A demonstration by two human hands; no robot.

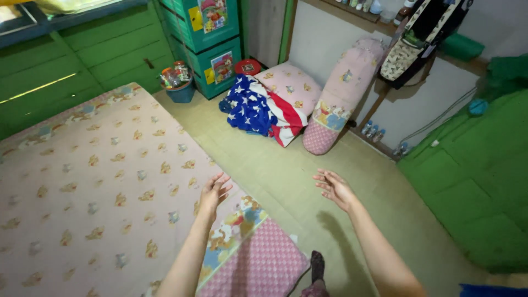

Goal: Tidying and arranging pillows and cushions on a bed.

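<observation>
Covering the floor [291, 181], a patterned mattress [99, 187] beside green walls [71, 60]

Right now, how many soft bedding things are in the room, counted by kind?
Mattress: 1
Flat pink pillow: 1
Long pink bolster: 1
Star-and-stripe blanket: 1
Total: 4
Both hands, left hand and right hand, are open and hold nothing.

A: We extend both bare forearms forward. How does our left hand [213, 191] sit?

B: Open, fingers loosely spread, gripping nothing.

A: And our right hand [334, 187]?

B: Open too, fingers pointing left, palm half-turned, well apart from the left.
</observation>
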